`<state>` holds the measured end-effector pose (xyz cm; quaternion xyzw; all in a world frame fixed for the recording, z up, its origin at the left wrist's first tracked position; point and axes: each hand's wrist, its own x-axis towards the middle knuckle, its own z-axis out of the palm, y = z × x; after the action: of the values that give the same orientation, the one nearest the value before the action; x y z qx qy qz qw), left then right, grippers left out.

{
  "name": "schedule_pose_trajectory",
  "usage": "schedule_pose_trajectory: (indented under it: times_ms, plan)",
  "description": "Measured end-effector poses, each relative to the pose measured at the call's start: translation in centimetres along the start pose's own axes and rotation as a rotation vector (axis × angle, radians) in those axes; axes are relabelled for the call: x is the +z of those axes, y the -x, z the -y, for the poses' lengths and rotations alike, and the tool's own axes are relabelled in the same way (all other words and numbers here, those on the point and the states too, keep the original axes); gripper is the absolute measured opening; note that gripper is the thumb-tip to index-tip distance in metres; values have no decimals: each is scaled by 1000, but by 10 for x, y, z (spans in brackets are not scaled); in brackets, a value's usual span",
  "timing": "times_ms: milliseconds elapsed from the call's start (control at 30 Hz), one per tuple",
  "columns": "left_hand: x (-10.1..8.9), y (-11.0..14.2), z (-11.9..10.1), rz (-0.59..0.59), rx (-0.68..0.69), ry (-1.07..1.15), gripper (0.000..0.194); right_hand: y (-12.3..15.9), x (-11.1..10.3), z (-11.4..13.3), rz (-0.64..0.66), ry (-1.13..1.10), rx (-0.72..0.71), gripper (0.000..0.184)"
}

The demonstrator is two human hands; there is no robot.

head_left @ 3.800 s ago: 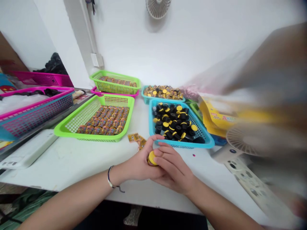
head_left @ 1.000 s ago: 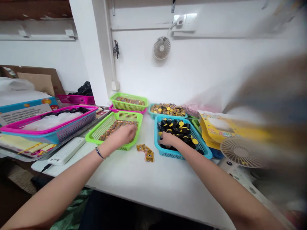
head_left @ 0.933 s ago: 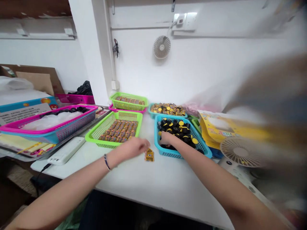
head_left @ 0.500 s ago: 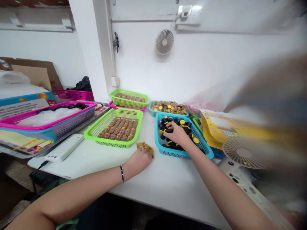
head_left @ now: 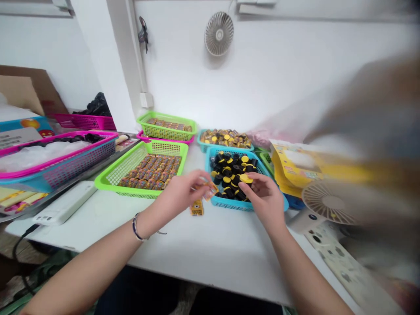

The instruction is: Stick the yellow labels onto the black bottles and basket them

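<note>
My left hand [head_left: 182, 190] is raised above the table, its fingertips pinching a small orange printed label [head_left: 212, 190]. Below it, more orange labels [head_left: 197, 208] lie on the white table. Opposite, my right hand [head_left: 268, 202] holds a small black container with a yellow top [head_left: 246, 178] between thumb and fingers, over the near edge of a blue basket [head_left: 229, 204]. Several similar black-and-yellow containers [head_left: 226, 170] lie jumbled in that basket. To the left stands a green basket [head_left: 110, 180] with rows of labelled containers [head_left: 152, 171].
Behind are another green basket [head_left: 144, 118] and a second blue basket [head_left: 202, 142] of labelled pieces. A white power bank [head_left: 65, 203] with a cable lies left, near a pink-rimmed basket [head_left: 82, 148]. At right are a yellow package [head_left: 288, 170] and a desk fan [head_left: 328, 201].
My right hand has drawn back from inside the blue basket with a black-and-yellow container. My left hand has lifted a label off the table. The camera view has shifted slightly.
</note>
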<state>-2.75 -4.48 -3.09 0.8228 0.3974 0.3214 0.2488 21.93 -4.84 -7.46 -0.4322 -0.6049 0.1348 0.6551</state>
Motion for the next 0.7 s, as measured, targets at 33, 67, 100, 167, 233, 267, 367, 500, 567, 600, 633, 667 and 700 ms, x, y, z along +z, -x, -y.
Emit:
schedule_pose_trajectory:
  times_ms: [33,67,100,167,233,267,367,500,567,600,633,667,700]
  plan:
    - [5,-3,-1,11,-2,184,27,1,1,2,-19,-89,-2,26]
    - [13,-4,0,44,-16,337,26,2,3,3,-35,-160,-4,26]
    - [21,-5,2,82,-39,440,23,3,4,5,-44,-211,2,26]
    - [38,-5,9,121,-106,582,20,7,6,8,-44,-265,30,26]
    - [49,-1,18,132,-169,703,21,11,8,11,-16,-291,64,26]
    - [53,2,21,134,-189,753,24,12,9,13,4,-301,81,26]
    - [57,10,27,136,-237,784,41,17,12,20,52,-333,124,26]
    - [59,19,26,154,-208,688,68,23,16,26,86,-366,177,24]
    - [61,22,25,176,-116,657,63,26,17,27,98,-400,207,22]
    - [62,23,26,186,-59,649,59,28,18,27,104,-424,227,21]
    - [63,23,27,196,-4,641,57,29,18,27,108,-448,248,21]
    - [65,24,28,202,48,630,55,30,18,26,110,-468,268,22]
    - [66,24,30,208,92,615,53,31,18,26,112,-483,284,22]
